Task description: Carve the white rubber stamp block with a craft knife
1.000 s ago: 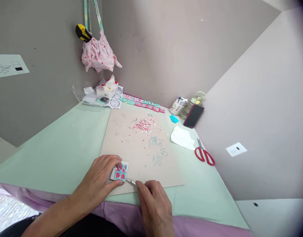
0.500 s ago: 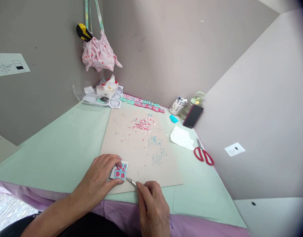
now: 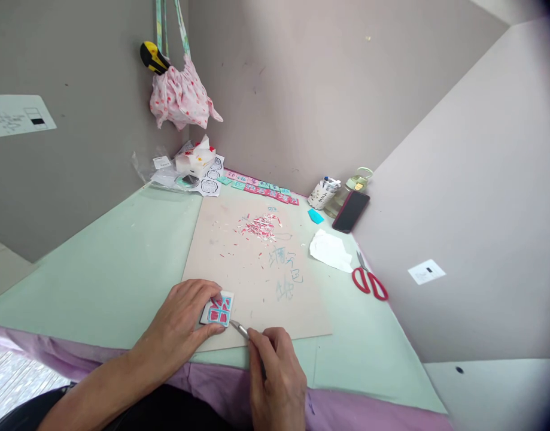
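Note:
My left hand [image 3: 185,317] grips a small white carving block [image 3: 220,310] by its left side, thumb at the near edge and fingers at the far corner. A blue-outlined character with red recesses covers the block's top. In my right hand [image 3: 277,371] is a slim silver craft knife [image 3: 241,330], held like a pen. The blade tip lies at the block's near right corner; whether it touches cannot be made out. Beneath the block is a beige board [image 3: 239,275] with blue pen marks. Red and white shavings [image 3: 261,227] are heaped farther up the board.
Red-handled scissors [image 3: 368,282], crumpled white paper [image 3: 331,250], a teal scrap [image 3: 315,216], a phone [image 3: 351,212], a pen jar [image 3: 323,194] and a bottle [image 3: 358,179] stand or lie on the right. Pink and green lettered pieces [image 3: 266,189] line the back. A pink pouch [image 3: 180,99] hangs at left.
Almost nothing differs. The knife and my right hand have shifted very slightly, while my left hand keeps its grip on the carving block.

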A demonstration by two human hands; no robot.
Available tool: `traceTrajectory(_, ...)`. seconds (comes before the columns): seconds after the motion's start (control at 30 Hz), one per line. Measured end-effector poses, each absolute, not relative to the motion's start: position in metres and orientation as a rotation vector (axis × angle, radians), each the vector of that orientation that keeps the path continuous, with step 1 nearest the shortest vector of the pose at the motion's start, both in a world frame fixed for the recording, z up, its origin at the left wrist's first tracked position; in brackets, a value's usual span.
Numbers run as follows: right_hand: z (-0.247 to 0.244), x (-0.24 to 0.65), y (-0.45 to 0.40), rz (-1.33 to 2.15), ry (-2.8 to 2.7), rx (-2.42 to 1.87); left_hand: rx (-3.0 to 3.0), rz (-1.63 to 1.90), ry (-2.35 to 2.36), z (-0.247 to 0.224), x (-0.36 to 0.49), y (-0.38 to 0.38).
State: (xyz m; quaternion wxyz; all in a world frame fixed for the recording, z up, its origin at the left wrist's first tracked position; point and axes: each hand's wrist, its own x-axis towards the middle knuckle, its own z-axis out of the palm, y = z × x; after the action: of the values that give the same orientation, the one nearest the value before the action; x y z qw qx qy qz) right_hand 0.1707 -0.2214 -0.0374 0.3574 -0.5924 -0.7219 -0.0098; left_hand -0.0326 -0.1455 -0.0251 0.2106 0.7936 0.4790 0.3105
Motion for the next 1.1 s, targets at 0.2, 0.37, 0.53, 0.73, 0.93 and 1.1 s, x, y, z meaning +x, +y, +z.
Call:
traceTrajectory(0.2,-0.0289,0.1693,-0.2175,-0.117,-1.909,-1.486,2.23,0.899,1.31,-0.0255,-0.0328,-0.1459)
traceTrajectory(0.37,-0.0266,0.169,-0.2165,-0.149,-1.914,-1.484,2.246,0.916,1.323,-0.0275,-0.0326,-0.1455)
traceTrajectory(0.53,-0.0276,0.1679,-0.216,-0.159,-1.908,-1.494,2.25,0.919,1.33,-0.0258,-0.0323,-0.1454)
traceTrajectory(0.73,-0.0286,0.167,-0.2155,-0.15,-1.898,-1.504,2.265,0.928,1.33,-0.0236,-0.0319,-0.1459)
traceTrajectory(0.93,-0.0301,0.1664,-0.2155,-0.163,-1.882,-1.495,2.25,0.911,1.338,-0.0227,-0.0318,-0.1451)
traceTrajectory(1.1,-0.0321,0.1652,-0.2155,-0.18,-1.854,-1.499,2.212,0.895,1.344,-0.0227,-0.0326,-0.145)
